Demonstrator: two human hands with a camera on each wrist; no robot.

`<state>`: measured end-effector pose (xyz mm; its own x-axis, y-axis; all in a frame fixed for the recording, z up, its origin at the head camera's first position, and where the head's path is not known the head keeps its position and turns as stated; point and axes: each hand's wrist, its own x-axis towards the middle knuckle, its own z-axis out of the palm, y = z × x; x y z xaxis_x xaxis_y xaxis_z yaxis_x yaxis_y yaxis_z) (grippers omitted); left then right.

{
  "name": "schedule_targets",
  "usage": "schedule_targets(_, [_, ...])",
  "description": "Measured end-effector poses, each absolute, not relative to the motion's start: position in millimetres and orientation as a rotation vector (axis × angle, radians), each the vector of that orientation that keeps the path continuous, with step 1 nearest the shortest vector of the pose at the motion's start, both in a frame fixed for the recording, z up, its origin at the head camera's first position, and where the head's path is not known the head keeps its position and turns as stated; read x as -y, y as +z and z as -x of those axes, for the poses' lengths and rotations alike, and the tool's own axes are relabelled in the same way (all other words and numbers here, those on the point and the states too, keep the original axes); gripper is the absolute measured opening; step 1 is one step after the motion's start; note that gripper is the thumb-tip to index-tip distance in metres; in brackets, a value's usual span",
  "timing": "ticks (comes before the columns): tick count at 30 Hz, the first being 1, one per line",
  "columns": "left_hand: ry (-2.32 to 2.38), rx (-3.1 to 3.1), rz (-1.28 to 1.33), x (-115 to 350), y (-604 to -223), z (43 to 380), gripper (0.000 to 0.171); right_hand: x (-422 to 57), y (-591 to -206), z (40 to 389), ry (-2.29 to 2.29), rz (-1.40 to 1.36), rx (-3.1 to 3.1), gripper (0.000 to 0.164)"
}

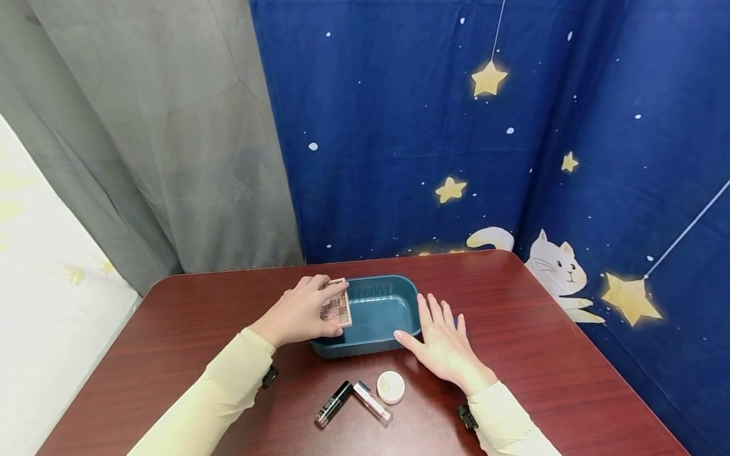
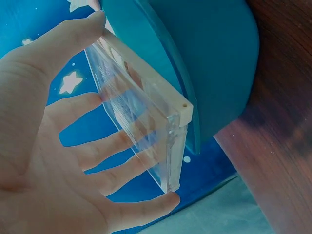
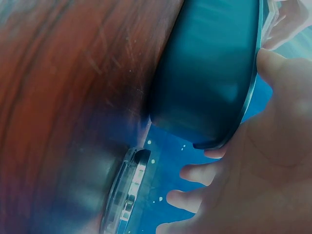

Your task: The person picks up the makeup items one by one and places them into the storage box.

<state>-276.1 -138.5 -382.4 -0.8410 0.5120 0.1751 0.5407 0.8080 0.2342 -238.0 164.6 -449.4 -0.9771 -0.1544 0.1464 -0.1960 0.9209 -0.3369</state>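
Observation:
At the left end of a dark teal plastic basin (image 1: 379,316), my left hand (image 1: 305,310) holds an eyeshadow palette (image 1: 338,310) by its edges. The palette has a clear lid and pans of brown and pink shades; it stands tilted at the basin's rim in the left wrist view. My right hand (image 1: 445,345) rests against the basin's right end, fingers extended and the thumb on its rim. A flat case with a clear edge (image 3: 127,195) lies beyond those fingers in the right wrist view, mostly hidden by the hand in the head view.
In front of the basin lie a black-capped tube (image 1: 333,404), a silver-capped clear tube (image 1: 373,403) and a round white jar (image 1: 390,387). Everything stands on a reddish-brown wooden table (image 1: 199,329). Grey (image 1: 171,158) and starry blue curtains (image 1: 388,126) hang behind its far edge.

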Motion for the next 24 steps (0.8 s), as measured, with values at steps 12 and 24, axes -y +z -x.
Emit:
schedule_targets(12, [-0.381,2.908,0.872,131,-386,283,0.085,-165,-451,239,0.527,-0.269,2.951,0.107])
schedule_targets(24, [-0.364,2.960,0.868,122,-387,289,0.083,-164,-452,239,0.531,-0.262,2.967,0.106])
